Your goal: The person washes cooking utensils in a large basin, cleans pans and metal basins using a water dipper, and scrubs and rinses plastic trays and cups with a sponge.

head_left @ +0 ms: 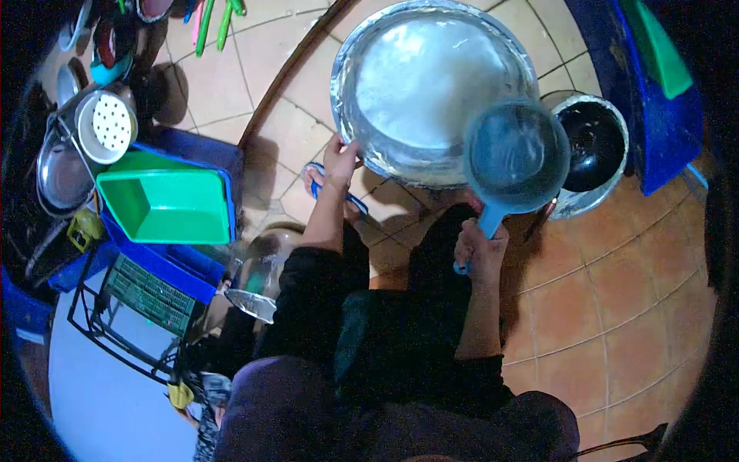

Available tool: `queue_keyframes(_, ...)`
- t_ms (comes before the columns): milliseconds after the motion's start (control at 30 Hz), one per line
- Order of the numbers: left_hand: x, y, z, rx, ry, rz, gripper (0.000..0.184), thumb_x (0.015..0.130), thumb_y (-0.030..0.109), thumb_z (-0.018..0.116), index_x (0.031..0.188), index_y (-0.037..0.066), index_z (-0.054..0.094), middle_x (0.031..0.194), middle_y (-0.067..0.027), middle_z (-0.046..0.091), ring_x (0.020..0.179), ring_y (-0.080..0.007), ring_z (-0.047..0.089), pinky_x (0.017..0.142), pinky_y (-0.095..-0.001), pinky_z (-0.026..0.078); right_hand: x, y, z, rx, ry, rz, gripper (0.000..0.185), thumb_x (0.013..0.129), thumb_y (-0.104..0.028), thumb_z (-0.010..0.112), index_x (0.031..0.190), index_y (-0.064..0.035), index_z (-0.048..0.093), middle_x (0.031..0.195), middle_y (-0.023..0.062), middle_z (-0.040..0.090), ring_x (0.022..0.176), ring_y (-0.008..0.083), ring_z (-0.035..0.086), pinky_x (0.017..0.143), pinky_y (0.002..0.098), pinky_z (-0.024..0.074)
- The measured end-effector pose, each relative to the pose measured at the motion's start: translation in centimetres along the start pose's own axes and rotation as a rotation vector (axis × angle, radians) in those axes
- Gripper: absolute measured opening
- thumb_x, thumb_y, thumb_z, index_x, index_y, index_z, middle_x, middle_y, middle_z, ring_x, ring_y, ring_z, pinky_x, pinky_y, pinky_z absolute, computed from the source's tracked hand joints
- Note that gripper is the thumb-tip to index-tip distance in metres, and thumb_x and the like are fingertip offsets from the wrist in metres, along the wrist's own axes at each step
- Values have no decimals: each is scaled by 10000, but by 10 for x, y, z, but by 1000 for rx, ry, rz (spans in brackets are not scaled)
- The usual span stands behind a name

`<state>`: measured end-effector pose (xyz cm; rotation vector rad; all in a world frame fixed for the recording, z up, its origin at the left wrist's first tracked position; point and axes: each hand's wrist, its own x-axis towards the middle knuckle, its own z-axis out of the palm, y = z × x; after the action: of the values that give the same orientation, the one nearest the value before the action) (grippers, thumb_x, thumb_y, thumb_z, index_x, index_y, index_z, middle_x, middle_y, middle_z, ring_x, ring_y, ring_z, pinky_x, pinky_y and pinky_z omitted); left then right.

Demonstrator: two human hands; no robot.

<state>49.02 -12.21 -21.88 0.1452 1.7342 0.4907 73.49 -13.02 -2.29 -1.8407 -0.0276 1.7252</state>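
A large metal basin (346,100) with whitish marks on its rim stands on the tiled floor ahead; the liquid or bottom inside looks bright and pale. My left hand (340,163) grips the basin's near left rim with fingers curled over it. In my right hand (481,248) is the handle of a blue see-through water dipper (517,154). The dipper's bowl hangs over the basin's right rim and partly hides it; whether it holds water I cannot tell. To the right, a round bucket (616,112) with a dark inside is partly covered by the dipper.
At left sits a green rectangular tub (165,204) in a blue crate, beside a white strainer (112,123) and other kitchenware. A dark green plastic basket (150,292) lies below. A blue container (662,146) stands at right. My slippered foot (314,179) is near the basin.
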Motion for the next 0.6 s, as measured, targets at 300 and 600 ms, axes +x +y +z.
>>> queue_keyframes(300, 9, -25, -46, 195, 173, 249, 182, 724, 134, 612, 836, 15, 533, 806, -73, 573, 674, -145, 552, 584, -281, 490, 2, 14, -5, -55, -49, -105, 342, 792, -42, 583, 1114, 29, 496, 513, 2, 448, 339, 76, 381, 302, 228, 327)
queue_keyframes(600, 15, -83, -133, 167, 427, 120, 160, 694, 161, 627, 744, 36, 540, 685, -67, 575, 644, -155, 536, 624, -290, 447, -1, 20, 2, -108, -101, -111, 147, 784, -54, 600, 855, -27, 474, 542, 20, 448, 346, 82, 371, 287, 230, 331)
